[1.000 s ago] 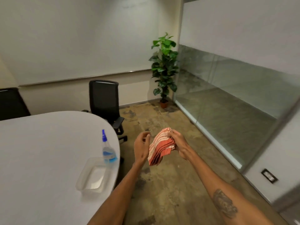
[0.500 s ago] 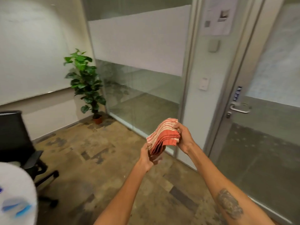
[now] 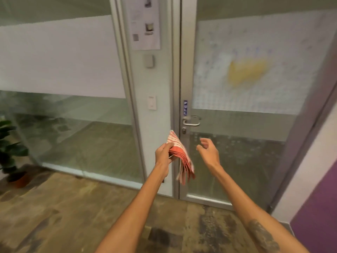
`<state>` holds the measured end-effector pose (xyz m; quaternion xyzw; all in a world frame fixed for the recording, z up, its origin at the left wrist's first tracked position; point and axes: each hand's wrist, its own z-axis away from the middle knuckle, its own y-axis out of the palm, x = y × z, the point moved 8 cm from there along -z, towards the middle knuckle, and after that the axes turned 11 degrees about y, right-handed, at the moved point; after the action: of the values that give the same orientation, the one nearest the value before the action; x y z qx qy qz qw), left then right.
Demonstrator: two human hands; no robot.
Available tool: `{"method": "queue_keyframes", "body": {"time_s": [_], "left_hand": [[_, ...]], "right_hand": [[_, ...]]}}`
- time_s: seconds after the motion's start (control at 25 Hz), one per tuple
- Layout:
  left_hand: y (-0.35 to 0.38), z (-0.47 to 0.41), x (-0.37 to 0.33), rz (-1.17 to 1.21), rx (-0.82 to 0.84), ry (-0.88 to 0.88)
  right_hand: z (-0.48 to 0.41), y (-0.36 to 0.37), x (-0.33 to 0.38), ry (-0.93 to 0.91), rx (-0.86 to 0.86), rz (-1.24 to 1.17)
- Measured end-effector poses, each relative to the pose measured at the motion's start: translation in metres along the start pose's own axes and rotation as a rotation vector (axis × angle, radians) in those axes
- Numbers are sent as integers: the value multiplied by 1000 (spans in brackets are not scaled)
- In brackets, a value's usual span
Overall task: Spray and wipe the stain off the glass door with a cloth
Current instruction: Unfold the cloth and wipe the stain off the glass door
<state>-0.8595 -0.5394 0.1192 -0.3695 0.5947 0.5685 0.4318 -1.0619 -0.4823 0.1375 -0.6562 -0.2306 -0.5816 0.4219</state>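
Approach step, wipe not begun. Left hand (image 3: 162, 154) pinching folded striped cloth (image 3: 179, 157), held in air before door frame. Right hand (image 3: 207, 152) empty, fingers spread. Yellow stain (image 3: 246, 72) high on glass door (image 3: 246, 156). Next, prob.: raise cloth to stain; no spray bottle in view.

An office: frosted glass partition walls (image 3: 60, 57) in metal frames, a glass door (image 3: 246, 125) with a lever handle (image 3: 191, 121), a printed notice (image 3: 145, 22) above wall switches (image 3: 151, 102), and a potted plant (image 3: 11, 150) on a worn floor (image 3: 63, 207).
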Motion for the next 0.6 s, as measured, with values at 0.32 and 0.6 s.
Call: {"method": "queue_keyframes", "body": {"time_s": [0.32,0.6], "left_hand": [[176,-102,6,-22,233,122],[284,-171,37,-104,471,236]], "right_hand": [[-103,-64,50,-242,40,-13],[-194,-128,44,-214,-128,-44]]}}
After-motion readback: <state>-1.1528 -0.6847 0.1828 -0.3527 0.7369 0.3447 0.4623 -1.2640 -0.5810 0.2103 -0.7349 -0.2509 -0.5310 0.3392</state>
